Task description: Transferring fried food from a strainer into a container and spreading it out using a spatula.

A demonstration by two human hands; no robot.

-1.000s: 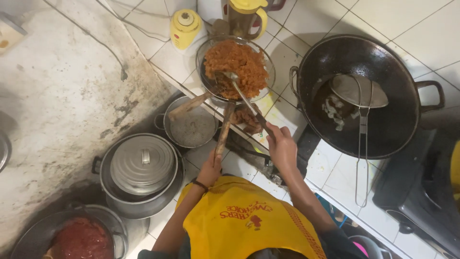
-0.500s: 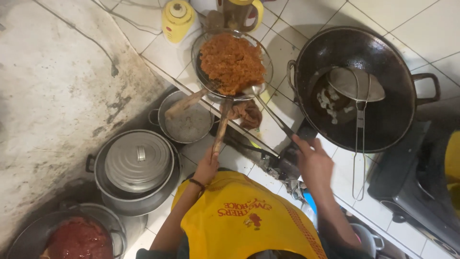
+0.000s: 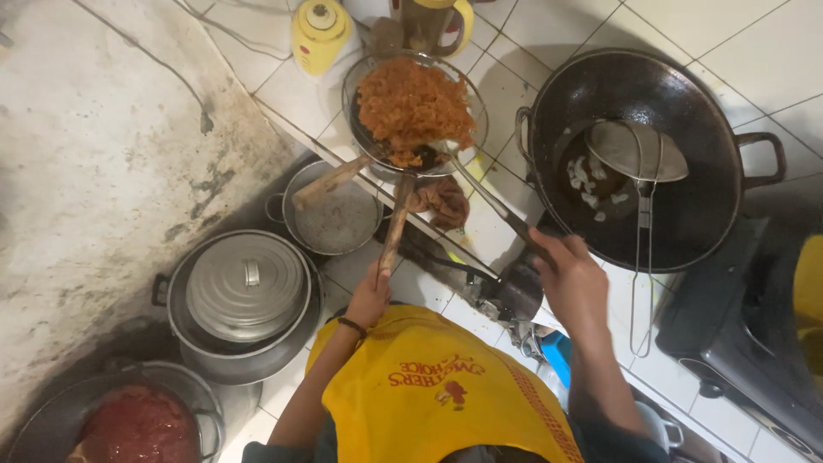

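Orange fried shreds (image 3: 414, 107) are sitting in a round wire strainer (image 3: 364, 129), just beside the big black wok (image 3: 686, 214) and up ahead of both hands. Left hand (image 3: 369, 296) is gripping the strainer's wooden handle (image 3: 396, 223), which is running straight from the hand to the strainer. Right hand (image 3: 573, 279), closer to the wok, is closing around a long metal spoon (image 3: 489, 199) that is slanting into the shreds.

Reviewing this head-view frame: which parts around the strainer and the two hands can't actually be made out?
- Left hand grips the strainer's wooden handle; its palm is turned away.
- Right hand holds a long utensil; its tip is buried in the orange food.
- The strainer hides whatever sits beneath it.
- Red-sauce pot: cut off by the bottom edge.
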